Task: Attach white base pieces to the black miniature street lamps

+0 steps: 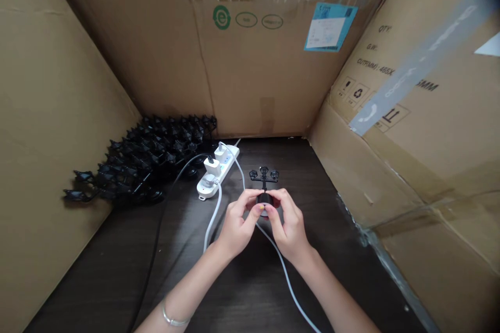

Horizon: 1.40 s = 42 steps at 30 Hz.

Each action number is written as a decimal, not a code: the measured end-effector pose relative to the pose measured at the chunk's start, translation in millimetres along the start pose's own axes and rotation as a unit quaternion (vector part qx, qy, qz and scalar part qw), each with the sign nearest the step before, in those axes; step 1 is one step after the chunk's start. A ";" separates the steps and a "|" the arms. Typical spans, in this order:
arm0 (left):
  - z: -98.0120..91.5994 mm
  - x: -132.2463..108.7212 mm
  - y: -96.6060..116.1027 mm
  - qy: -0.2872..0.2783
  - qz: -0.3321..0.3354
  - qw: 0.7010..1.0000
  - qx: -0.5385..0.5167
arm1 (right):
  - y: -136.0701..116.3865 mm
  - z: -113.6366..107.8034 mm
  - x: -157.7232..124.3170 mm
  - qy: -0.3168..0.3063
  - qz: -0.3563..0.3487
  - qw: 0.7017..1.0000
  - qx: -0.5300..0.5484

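Observation:
Between my two hands is a small black lamp-post ornament, its three lantern heads pointing away from me. My left hand grips the round base from the left, thumb pressed on the pale underside. From the other side my right hand holds the same base, its thumb close to the left one. The fingers hide much of the base. A white cable passes beneath my hands across the dark tabletop.
Left of my hands lies a white power strip with plugs and chargers. A heap of black lantern ornaments lies against the left cardboard wall. A black cable runs toward me. Cardboard stands at the back and right.

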<state>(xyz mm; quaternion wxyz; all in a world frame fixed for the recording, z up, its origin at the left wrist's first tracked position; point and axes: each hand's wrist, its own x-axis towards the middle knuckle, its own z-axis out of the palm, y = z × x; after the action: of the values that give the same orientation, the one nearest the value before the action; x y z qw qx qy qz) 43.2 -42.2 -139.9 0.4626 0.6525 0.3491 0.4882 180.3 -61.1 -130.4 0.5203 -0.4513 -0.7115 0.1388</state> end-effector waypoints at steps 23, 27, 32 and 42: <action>-27.3 17.5 53.1 0.007 -0.034 0.999 -0.031 | -7.9 -0.4 -2.9 0.022 -0.176 0.979 -0.097; -69.3 6.5 74.6 0.219 0.089 0.953 0.190 | -11.4 1.1 -5.1 0.033 -0.175 0.980 -0.088; -139.8 -13.7 66.2 0.457 0.078 0.839 0.284 | -12.0 1.1 -5.6 0.052 -0.150 0.986 -0.056; -181.3 -37.2 17.8 0.386 0.045 0.697 0.603 | -12.1 3.4 -6.8 0.028 -0.129 0.991 -0.019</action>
<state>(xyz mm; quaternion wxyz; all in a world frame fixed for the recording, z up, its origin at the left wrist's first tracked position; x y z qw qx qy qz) -141.2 -34.1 -117.5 -0.2278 0.5609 0.6867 0.4023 171.7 -72.2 -127.9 0.5451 -0.3692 -0.7515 0.0439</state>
